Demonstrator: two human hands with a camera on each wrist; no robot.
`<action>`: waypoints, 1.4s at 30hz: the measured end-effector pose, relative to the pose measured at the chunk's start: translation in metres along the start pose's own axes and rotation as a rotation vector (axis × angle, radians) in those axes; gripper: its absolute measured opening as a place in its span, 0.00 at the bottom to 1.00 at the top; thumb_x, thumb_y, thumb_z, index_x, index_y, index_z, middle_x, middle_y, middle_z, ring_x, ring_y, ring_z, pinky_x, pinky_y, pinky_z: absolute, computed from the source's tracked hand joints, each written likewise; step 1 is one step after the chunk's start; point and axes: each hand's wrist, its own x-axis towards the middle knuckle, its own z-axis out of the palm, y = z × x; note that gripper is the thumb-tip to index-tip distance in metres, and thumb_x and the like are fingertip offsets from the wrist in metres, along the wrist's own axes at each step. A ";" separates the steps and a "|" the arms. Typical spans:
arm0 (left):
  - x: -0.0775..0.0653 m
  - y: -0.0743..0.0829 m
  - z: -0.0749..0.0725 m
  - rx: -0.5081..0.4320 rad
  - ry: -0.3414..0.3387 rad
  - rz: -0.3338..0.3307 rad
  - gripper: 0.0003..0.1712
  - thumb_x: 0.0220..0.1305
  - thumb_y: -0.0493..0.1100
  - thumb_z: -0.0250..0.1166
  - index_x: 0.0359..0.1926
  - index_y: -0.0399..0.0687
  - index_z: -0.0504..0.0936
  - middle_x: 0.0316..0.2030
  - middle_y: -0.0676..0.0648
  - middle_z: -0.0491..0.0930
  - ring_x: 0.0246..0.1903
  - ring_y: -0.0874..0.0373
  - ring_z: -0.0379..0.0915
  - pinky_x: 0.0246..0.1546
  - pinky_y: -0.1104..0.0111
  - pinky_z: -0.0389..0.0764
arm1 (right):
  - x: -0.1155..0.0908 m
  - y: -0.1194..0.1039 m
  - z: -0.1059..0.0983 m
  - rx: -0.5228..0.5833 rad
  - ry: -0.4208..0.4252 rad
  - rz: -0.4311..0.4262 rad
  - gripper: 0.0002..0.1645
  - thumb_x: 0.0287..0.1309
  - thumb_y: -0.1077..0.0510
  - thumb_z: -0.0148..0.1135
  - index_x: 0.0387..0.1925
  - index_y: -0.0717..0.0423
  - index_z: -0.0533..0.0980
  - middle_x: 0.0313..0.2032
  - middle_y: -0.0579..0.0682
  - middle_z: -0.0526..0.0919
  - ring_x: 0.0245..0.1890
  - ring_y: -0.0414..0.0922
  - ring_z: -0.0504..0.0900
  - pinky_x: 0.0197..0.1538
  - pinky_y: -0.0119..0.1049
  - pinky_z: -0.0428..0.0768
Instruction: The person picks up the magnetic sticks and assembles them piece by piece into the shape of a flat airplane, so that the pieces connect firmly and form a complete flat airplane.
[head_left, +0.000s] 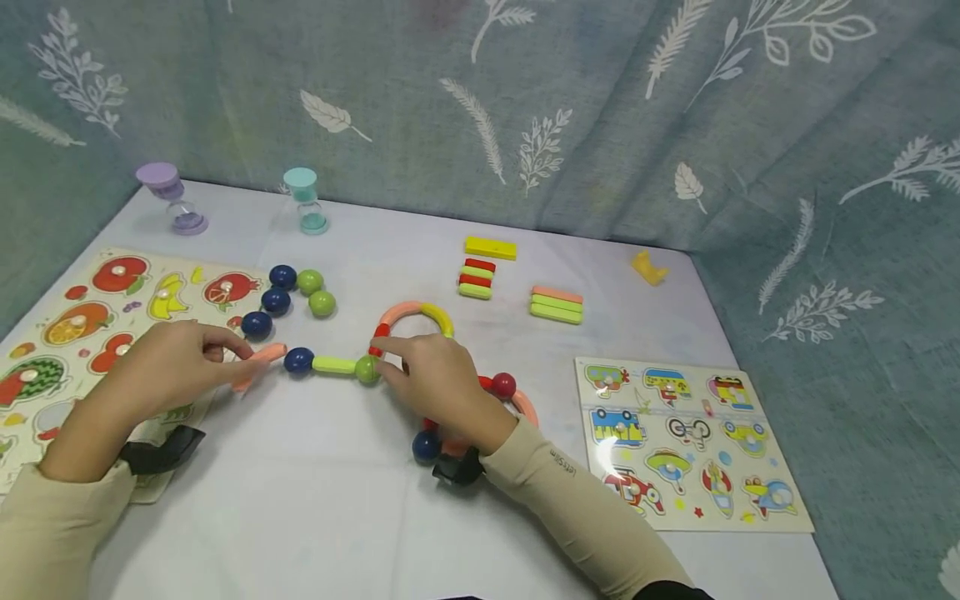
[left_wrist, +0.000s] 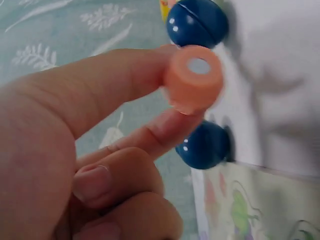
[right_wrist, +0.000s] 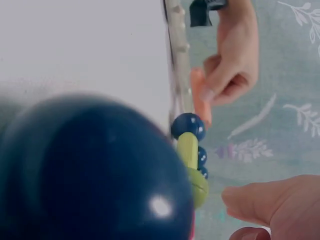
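Observation:
My left hand (head_left: 176, 358) pinches a curved salmon-coloured magnetic stick (head_left: 266, 354) between thumb and fingers; its round end with a silvery disc faces the left wrist camera. Close to that stick is a dark blue ball (head_left: 299, 361), joined by a light green stick (head_left: 334, 365) to a green ball (head_left: 367, 369). My right hand (head_left: 438, 375) reaches over the table, fingertips close by the green ball and a red stick (head_left: 380, 340). In the right wrist view, a visible fingertip (right_wrist: 232, 197) stands apart from the green ball. A curved salmon-and-yellow arc (head_left: 405, 310) continues from the red stick.
Behind are loose blue balls (head_left: 276, 301), green balls (head_left: 322, 303), stacked sticks (head_left: 476, 279) and two sand timers (head_left: 306, 200). A fruit puzzle board (head_left: 150, 333) lies left, a vehicle board (head_left: 690, 446) right. Beneath my right arm are a red ball (head_left: 503, 385) and blue ball (head_left: 427, 447).

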 end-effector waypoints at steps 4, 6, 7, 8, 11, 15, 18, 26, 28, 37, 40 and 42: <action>-0.006 -0.003 0.004 0.017 0.002 -0.006 0.31 0.49 0.72 0.62 0.34 0.51 0.84 0.18 0.50 0.66 0.20 0.55 0.61 0.15 0.66 0.58 | 0.001 0.002 0.002 0.013 -0.014 -0.006 0.18 0.58 0.44 0.62 0.50 0.37 0.80 0.15 0.36 0.68 0.16 0.33 0.65 0.17 0.29 0.64; -0.008 -0.003 0.006 0.001 -0.019 -0.021 0.32 0.48 0.73 0.61 0.34 0.51 0.84 0.19 0.49 0.66 0.20 0.55 0.62 0.14 0.65 0.60 | 0.000 0.003 0.004 0.013 -0.027 -0.005 0.18 0.57 0.44 0.62 0.50 0.37 0.80 0.15 0.36 0.68 0.16 0.33 0.65 0.17 0.29 0.64; -0.009 -0.003 0.007 -0.015 -0.029 -0.037 0.33 0.48 0.74 0.61 0.33 0.51 0.83 0.19 0.49 0.66 0.19 0.54 0.63 0.14 0.65 0.62 | 0.000 0.003 0.005 0.008 -0.030 -0.006 0.17 0.57 0.44 0.62 0.49 0.36 0.80 0.15 0.36 0.68 0.16 0.33 0.65 0.17 0.29 0.64; -0.010 -0.003 0.009 -0.033 -0.041 -0.047 0.33 0.48 0.74 0.61 0.33 0.50 0.83 0.19 0.49 0.66 0.17 0.54 0.63 0.13 0.65 0.64 | 0.000 0.003 0.006 0.002 -0.032 -0.007 0.17 0.57 0.44 0.62 0.49 0.36 0.80 0.14 0.36 0.68 0.16 0.33 0.65 0.17 0.29 0.63; -0.012 -0.001 0.013 -0.064 -0.061 -0.075 0.34 0.48 0.75 0.60 0.34 0.50 0.82 0.17 0.50 0.64 0.10 0.54 0.64 0.09 0.63 0.66 | 0.001 0.002 0.008 -0.007 -0.038 -0.006 0.16 0.57 0.44 0.62 0.48 0.35 0.80 0.14 0.36 0.67 0.16 0.33 0.64 0.16 0.29 0.63; -0.011 0.001 0.015 -0.068 -0.061 -0.081 0.34 0.47 0.74 0.60 0.34 0.50 0.82 0.13 0.52 0.61 0.05 0.54 0.62 0.07 0.64 0.64 | 0.001 0.002 0.007 -0.012 -0.029 -0.002 0.16 0.57 0.44 0.62 0.48 0.36 0.80 0.13 0.37 0.66 0.16 0.33 0.64 0.16 0.30 0.63; -0.012 0.001 0.014 -0.071 -0.069 -0.084 0.34 0.47 0.74 0.61 0.36 0.49 0.83 0.14 0.51 0.61 0.05 0.55 0.62 0.07 0.64 0.64 | 0.001 0.002 0.006 -0.017 -0.033 -0.017 0.17 0.57 0.44 0.63 0.49 0.37 0.80 0.12 0.37 0.66 0.16 0.33 0.65 0.16 0.29 0.63; -0.015 0.001 0.014 -0.052 -0.059 -0.074 0.35 0.47 0.76 0.59 0.34 0.50 0.83 0.19 0.48 0.64 0.07 0.54 0.62 0.08 0.64 0.62 | 0.017 0.003 -0.011 -0.030 -0.132 -0.069 0.17 0.57 0.44 0.62 0.48 0.39 0.81 0.14 0.36 0.70 0.15 0.34 0.66 0.16 0.29 0.62; -0.014 0.001 0.015 -0.051 -0.058 -0.081 0.35 0.47 0.77 0.58 0.34 0.51 0.83 0.19 0.48 0.64 0.06 0.54 0.62 0.08 0.64 0.63 | 0.028 0.003 -0.017 -0.011 -0.146 -0.073 0.16 0.58 0.45 0.62 0.47 0.40 0.81 0.16 0.36 0.73 0.16 0.34 0.67 0.18 0.29 0.64; -0.014 -0.001 0.017 -0.047 -0.051 -0.083 0.36 0.46 0.76 0.59 0.34 0.50 0.83 0.16 0.50 0.62 0.07 0.54 0.61 0.09 0.65 0.61 | 0.098 -0.001 -0.008 0.113 -0.284 0.067 0.19 0.57 0.43 0.62 0.50 0.40 0.79 0.22 0.38 0.77 0.25 0.37 0.73 0.27 0.30 0.70; -0.013 -0.002 0.017 -0.036 -0.043 -0.077 0.35 0.47 0.76 0.59 0.35 0.49 0.84 0.17 0.50 0.63 0.08 0.54 0.61 0.09 0.65 0.60 | 0.116 -0.004 0.000 0.085 -0.287 0.110 0.21 0.55 0.41 0.63 0.51 0.37 0.78 0.34 0.38 0.81 0.33 0.36 0.73 0.32 0.30 0.71; -0.013 -0.002 0.018 -0.035 -0.047 -0.078 0.36 0.48 0.75 0.60 0.36 0.49 0.84 0.17 0.50 0.63 0.08 0.54 0.61 0.10 0.65 0.59 | 0.125 -0.006 0.005 0.078 -0.295 0.139 0.23 0.53 0.39 0.64 0.51 0.37 0.78 0.42 0.37 0.81 0.37 0.36 0.72 0.33 0.30 0.71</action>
